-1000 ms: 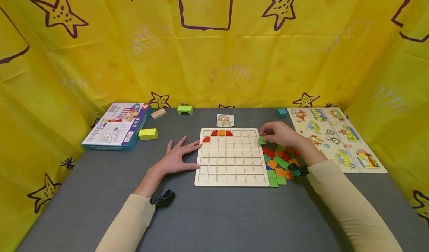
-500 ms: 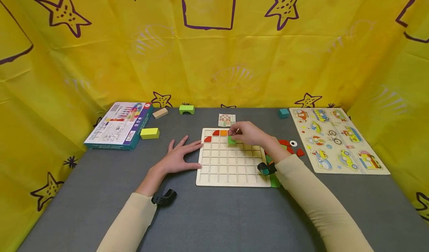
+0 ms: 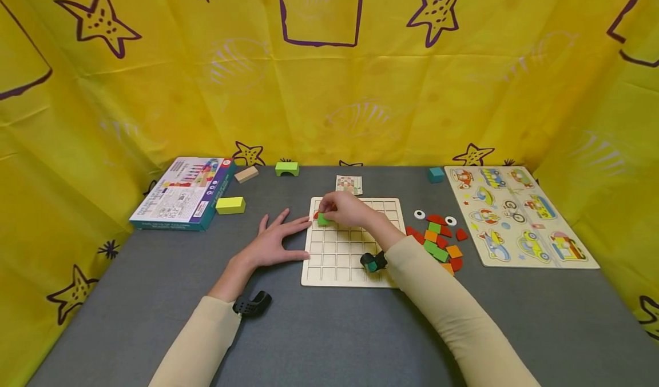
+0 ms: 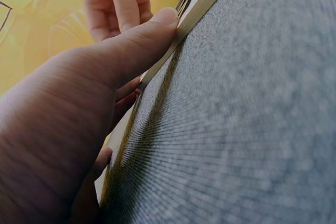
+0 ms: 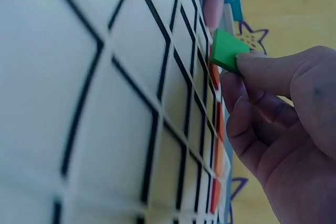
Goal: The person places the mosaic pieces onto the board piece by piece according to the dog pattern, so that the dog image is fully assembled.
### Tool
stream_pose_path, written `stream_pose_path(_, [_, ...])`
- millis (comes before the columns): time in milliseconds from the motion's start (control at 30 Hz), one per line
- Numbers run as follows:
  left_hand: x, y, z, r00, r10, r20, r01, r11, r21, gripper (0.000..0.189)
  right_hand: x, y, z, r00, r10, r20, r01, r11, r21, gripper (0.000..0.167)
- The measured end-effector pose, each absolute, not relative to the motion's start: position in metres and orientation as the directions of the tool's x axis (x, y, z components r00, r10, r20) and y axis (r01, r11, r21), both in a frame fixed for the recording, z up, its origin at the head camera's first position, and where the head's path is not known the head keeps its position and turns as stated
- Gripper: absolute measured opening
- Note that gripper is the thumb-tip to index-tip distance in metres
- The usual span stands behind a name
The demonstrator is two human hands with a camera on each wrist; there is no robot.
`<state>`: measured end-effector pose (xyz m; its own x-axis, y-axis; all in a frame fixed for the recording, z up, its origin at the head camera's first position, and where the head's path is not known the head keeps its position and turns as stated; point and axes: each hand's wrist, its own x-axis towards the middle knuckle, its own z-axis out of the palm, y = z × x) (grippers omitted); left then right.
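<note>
A pale wooden grid board [image 3: 350, 255] lies on the table. My left hand [image 3: 273, 241] rests at its left edge, fingers spread, with thumb and fingertips touching the rim. Over the upper left cells, my right hand [image 3: 346, 208] pinches a green square tile [image 3: 322, 219] between thumb and fingers. In the right wrist view the green tile [image 5: 227, 50] is tilted, close to the red and orange tiles along the far rows. A red piece [image 3: 316, 215] shows just left of the fingers; the hand hides the rest of that row in the head view.
Loose red, green and orange tiles [image 3: 436, 252] lie right of the board, with two white rings [image 3: 419, 214]. A picture card [image 3: 349, 184] lies behind it. A picture puzzle board [image 3: 520, 218] is at right; a box [image 3: 180, 195] and wooden blocks [image 3: 230, 205] are at left.
My right hand has carried the green tile from the board's right edge leftward across the grid to its upper left cells. The left hand keeps its place at the board's edge.
</note>
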<state>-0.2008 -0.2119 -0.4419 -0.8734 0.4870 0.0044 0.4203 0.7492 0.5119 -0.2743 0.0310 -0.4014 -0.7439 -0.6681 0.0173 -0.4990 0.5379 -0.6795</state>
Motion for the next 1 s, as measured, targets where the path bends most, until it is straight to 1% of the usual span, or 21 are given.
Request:
stream_pose_path(133, [-0.201, -0.212, -0.442, -0.870, 0.493, 0.013, 0.429, 0.743, 0.513, 0.081, -0.273, 0.021, -0.404, -0.739, -0.673, 0.019, -0.522, 0.554, -0.648, 0.005])
stream_pose_path(333, [-0.202, -0.212, -0.443, -0.870, 0.494, 0.009, 0.428, 0.745, 0.512, 0.082, -0.272, 0.015, -0.406, -0.750, -0.661, 0.005, -0.530, 0.597, -0.602, 0.004])
stream_pose_path(567, [-0.202, -0.213, -0.443, -0.873, 0.488, 0.005, 0.420, 0.747, 0.515, 0.082, -0.271, 0.014, -0.409, -0.730, -0.684, 0.017, -0.570, 0.595, -0.567, 0.004])
stream_pose_path(767, [-0.202, -0.212, -0.444, -0.874, 0.486, -0.007, 0.414, 0.752, 0.514, 0.082, -0.270, 0.023, -0.404, -0.746, -0.666, 0.005, -0.522, 0.580, -0.626, 0.006])
stream_pose_path(867, [-0.203, -0.212, -0.445, -0.875, 0.484, -0.009, 0.411, 0.752, 0.515, 0.082, -0.271, 0.034, -0.399, -0.763, -0.646, 0.012, -0.494, 0.571, -0.656, 0.009])
stream_pose_path(1000, [-0.203, -0.213, -0.445, -0.874, 0.486, -0.007, 0.415, 0.753, 0.510, 0.082, -0.272, 0.056, -0.396, -0.789, -0.613, 0.030, -0.473, 0.576, -0.667, 0.011])
